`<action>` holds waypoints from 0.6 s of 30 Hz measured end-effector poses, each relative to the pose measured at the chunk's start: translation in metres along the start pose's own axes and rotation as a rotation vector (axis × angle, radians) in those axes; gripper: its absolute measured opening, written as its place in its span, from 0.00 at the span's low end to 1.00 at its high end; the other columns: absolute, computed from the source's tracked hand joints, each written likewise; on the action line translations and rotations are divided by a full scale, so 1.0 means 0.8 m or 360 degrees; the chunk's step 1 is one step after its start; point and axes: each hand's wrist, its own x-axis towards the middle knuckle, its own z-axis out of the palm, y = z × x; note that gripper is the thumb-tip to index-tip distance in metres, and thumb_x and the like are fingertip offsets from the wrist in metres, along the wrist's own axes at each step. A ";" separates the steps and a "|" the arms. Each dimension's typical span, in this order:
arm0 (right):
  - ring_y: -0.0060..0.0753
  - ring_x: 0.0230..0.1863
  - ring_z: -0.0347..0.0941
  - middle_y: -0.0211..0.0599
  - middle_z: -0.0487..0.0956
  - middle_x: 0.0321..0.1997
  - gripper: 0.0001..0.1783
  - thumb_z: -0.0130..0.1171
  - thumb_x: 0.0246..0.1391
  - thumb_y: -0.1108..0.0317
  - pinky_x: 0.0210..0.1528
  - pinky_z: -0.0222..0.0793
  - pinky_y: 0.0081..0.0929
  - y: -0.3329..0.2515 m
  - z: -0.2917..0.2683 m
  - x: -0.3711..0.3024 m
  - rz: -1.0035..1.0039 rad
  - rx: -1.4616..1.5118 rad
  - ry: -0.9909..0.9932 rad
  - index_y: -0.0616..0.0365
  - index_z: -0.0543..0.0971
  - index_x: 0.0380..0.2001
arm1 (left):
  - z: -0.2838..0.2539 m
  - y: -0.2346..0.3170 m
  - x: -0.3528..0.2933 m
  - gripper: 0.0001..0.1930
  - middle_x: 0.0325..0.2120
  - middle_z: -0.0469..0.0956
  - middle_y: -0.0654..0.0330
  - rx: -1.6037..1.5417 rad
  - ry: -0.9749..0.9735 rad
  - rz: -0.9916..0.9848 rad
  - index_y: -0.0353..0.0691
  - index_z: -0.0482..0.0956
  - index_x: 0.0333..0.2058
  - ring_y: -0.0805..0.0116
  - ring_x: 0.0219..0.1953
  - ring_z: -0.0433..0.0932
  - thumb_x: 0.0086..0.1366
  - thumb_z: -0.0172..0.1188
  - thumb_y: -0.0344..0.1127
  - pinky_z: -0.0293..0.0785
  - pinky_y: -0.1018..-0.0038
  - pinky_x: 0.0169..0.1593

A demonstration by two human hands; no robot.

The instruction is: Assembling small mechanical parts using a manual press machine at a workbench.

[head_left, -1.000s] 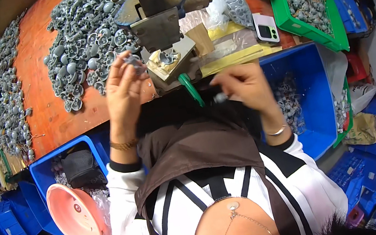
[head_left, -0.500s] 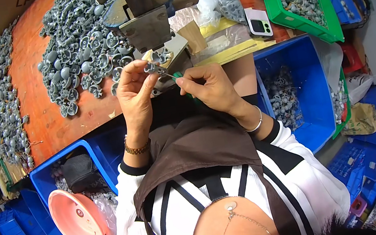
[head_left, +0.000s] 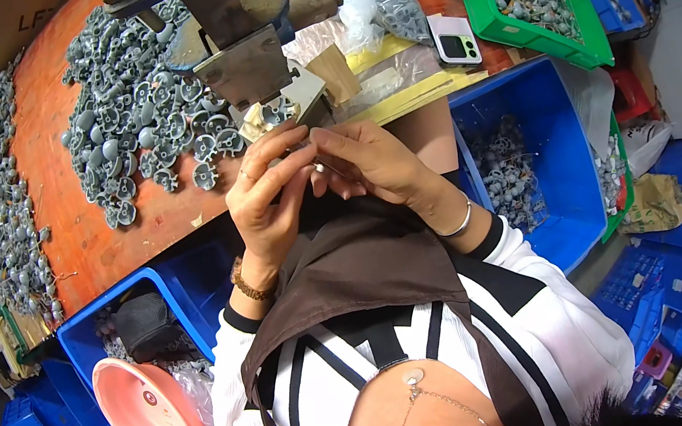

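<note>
I see the small grey metal part now pinched between the fingertips of both hands, my left hand and right hand having closed together in front of the grey metal press, so assembling continues.

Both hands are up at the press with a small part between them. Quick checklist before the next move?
1. Left hand on the small part: ok, fingertips pinch it.
2. Right hand on the same part: ok, fingers meet the left hand's.
3. Part's seating and orientation: cannot tell, fingers hide it.
4. Press fixture free of loose parts: cannot tell, grey pieces sit in it.
5. Supply of grey parts on the orange bench: ok, a big pile lies left of the press.
6. Phone away from the hands: ok.
</note>
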 end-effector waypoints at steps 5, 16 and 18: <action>0.17 0.19 0.71 0.29 0.77 0.23 0.14 0.54 0.61 0.56 0.14 0.59 0.08 0.003 -0.002 0.002 0.0031 0.0208 0.0038 0.56 0.75 0.38 | 0.007 0.016 0.008 0.13 0.41 0.79 0.53 0.0210 0.0029 0.0134 0.36 0.81 0.37 0.54 0.47 0.77 0.50 0.63 0.20 0.71 0.62 0.51; 0.14 0.23 0.72 0.26 0.77 0.24 0.06 0.60 0.56 0.69 0.26 0.66 0.13 0.005 -0.017 0.015 -0.0512 -0.0351 0.0412 0.59 0.76 0.34 | -0.007 0.008 -0.020 0.10 0.34 0.81 0.51 -0.0393 0.1157 -0.0264 0.26 0.78 0.38 0.65 0.38 0.79 0.68 0.51 0.29 0.72 0.69 0.49; 0.14 0.24 0.71 0.25 0.76 0.24 0.06 0.59 0.57 0.69 0.28 0.65 0.12 0.003 -0.021 0.019 -0.0579 -0.0538 0.0462 0.60 0.76 0.33 | -0.017 0.001 -0.019 0.11 0.39 0.80 0.51 -0.0586 0.1106 -0.0322 0.27 0.76 0.43 0.67 0.42 0.78 0.69 0.50 0.29 0.71 0.71 0.50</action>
